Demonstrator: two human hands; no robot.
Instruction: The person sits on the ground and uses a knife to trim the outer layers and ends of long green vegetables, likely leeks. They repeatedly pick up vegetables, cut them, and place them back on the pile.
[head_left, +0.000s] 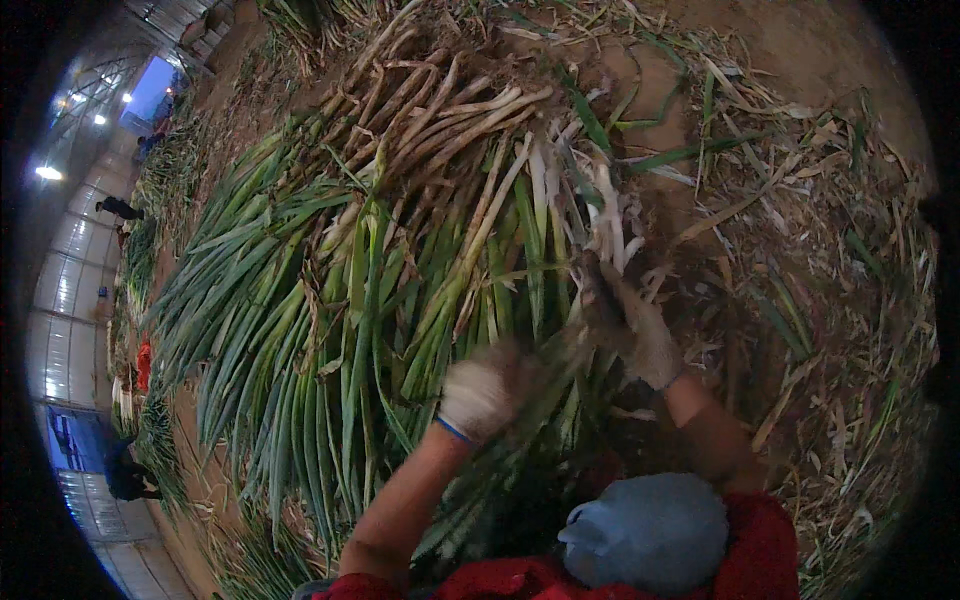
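Large green onions (300, 345) lie in a wide heap before me, their green leaves fanned toward the lower left and their pale, soil-stained stems toward the top. My left hand (480, 394), in a white work glove with a blue cuff edge, is blurred over the leaves; its fingers are unclear. On the right, my right hand (645, 337), in a glove with dark, dirty fingers, is closed around stalks at the lower end of some white onion stems (604, 206). Blurred leaves lie between the two hands.
Dry husks and leaf scraps (810, 225) litter the soil at right. More onions (307, 22) lie at the top. A rounded grey cloth-covered shape (645, 532) is close below my hands. At far left are a person in dark clothes (127, 472), another person (120, 208) and a red item (144, 365).
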